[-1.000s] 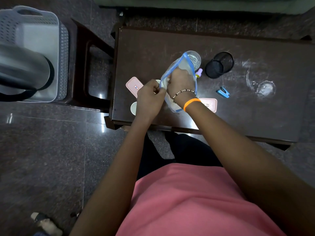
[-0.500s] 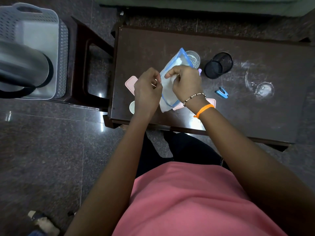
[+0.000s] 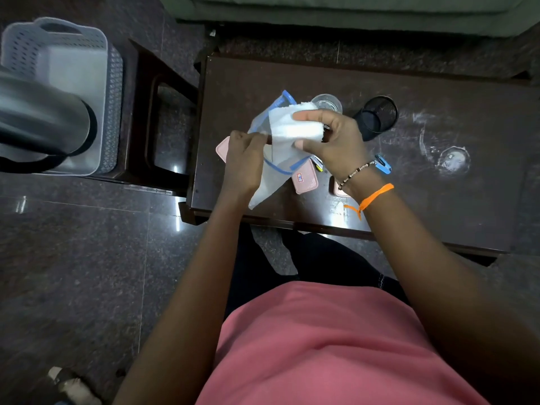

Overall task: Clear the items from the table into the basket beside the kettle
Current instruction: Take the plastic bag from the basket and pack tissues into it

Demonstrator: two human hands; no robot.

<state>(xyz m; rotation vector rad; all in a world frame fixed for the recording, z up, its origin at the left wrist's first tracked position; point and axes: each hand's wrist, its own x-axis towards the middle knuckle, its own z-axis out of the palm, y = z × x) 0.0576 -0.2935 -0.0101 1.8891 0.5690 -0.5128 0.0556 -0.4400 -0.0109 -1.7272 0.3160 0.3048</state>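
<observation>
Over the dark wooden table (image 3: 438, 206) both hands hold a clear plastic bag with a blue rim (image 3: 273, 173). My left hand (image 3: 244, 159) pinches the bag's left edge. My right hand (image 3: 336, 141) grips a folded white cloth (image 3: 292, 127) at the bag's mouth. On the table lie a pink case (image 3: 305, 178), another pink case partly hidden under my left hand, a drinking glass (image 3: 327, 102), a black mesh cup (image 3: 377, 116) and a small blue stapler (image 3: 383, 164). The grey basket (image 3: 96, 92) stands far left behind the kettle (image 3: 41, 124).
The basket and kettle sit on a dark side stand (image 3: 163, 112) left of the table. A third pink item (image 3: 339, 190) peeks out under my right wrist. White smudges mark the table's right part. Grey stone floor surrounds everything; a foot shows at bottom left.
The white cloth has come up to the bag's mouth in my right hand. The bag has tilted and both hands have shifted slightly right; a pink case below is now uncovered.
</observation>
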